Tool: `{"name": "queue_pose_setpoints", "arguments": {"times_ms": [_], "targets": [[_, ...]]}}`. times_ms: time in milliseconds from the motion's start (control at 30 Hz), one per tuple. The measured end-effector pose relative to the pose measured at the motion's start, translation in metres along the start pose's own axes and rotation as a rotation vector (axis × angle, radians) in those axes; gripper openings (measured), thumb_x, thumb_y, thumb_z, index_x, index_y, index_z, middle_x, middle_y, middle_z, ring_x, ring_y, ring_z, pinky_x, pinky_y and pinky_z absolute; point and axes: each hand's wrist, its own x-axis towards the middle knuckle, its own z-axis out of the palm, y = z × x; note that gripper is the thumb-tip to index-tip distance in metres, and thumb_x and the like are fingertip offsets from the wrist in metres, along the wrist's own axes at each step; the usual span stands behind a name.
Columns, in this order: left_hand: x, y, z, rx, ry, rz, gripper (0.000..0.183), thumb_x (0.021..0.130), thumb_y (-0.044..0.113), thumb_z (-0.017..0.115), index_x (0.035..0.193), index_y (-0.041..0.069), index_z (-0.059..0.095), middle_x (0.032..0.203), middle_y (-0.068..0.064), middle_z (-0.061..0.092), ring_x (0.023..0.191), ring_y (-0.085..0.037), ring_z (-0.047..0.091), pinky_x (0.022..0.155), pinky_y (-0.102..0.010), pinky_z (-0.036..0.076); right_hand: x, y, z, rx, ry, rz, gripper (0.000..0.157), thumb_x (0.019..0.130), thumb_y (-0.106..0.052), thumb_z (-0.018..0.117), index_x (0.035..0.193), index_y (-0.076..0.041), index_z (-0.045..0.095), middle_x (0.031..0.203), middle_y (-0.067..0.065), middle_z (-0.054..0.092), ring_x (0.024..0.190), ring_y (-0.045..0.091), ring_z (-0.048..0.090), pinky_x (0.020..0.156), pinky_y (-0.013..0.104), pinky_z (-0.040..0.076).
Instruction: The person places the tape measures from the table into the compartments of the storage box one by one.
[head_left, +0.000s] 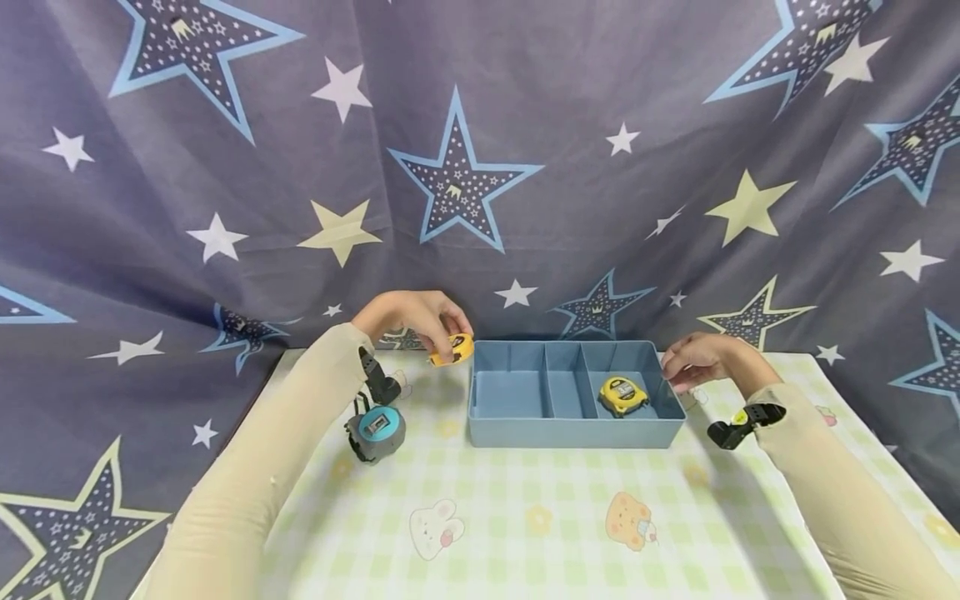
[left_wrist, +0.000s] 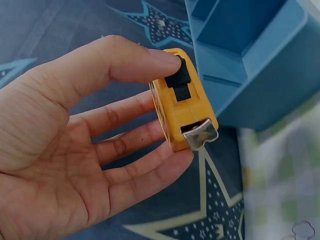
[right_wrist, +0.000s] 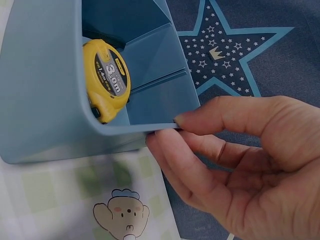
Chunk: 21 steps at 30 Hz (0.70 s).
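A yellow tape measure (left_wrist: 187,105) is pinched between the thumb and fingers of my left hand (head_left: 423,317), its metal end hook and black lock button facing the left wrist camera. That hand is just left of a blue divided box (head_left: 570,433), above the table. My right hand (head_left: 701,360) pinches the rim of the box's right wall, thumb inside and fingers outside in the right wrist view. A second yellow tape measure (right_wrist: 106,80), marked 3.0m, lies in the right compartment. Near my left forearm sits a larger grey-and-teal tape measure (head_left: 378,433).
Two dividers split the box into three compartments. A green-and-white checked cloth (head_left: 540,550) with cartoon animals covers the table. Behind it hangs a dark curtain (head_left: 570,233) patterned with stars, close to the box's far side.
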Motion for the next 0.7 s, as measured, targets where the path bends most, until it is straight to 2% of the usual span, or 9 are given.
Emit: {"name": "queue_pose_setpoints", "arguments": {"times_ms": [333, 700], "targets": [[0.009, 0.023, 0.012, 0.029, -0.002, 0.082, 0.052, 0.072, 0.009, 0.082, 0.122, 0.005, 0.069, 0.104, -0.010, 0.071, 0.086, -0.015, 0.068, 0.083, -0.036, 0.061, -0.001, -0.001, 0.000, -0.007, 0.003, 0.011, 0.036, 0.092, 0.002, 0.062, 0.123, 0.014, 0.050, 0.088, 0.005, 0.061, 0.081, 0.013, 0.065, 0.081, 0.027, 0.060], [0.022, 0.051, 0.028, 0.022, -0.023, 0.159, 0.050, 0.074, 0.008, 0.080, 0.123, 0.005, 0.068, 0.107, -0.011, 0.070, 0.090, -0.016, 0.067, 0.085, -0.038, 0.061, 0.001, -0.002, 0.001, 0.001, 0.001, 0.018, 0.019, 0.091, 0.003, 0.062, 0.110, 0.006, 0.057, 0.084, 0.003, 0.061, 0.079, 0.012, 0.064, 0.077, 0.025, 0.060]]}}
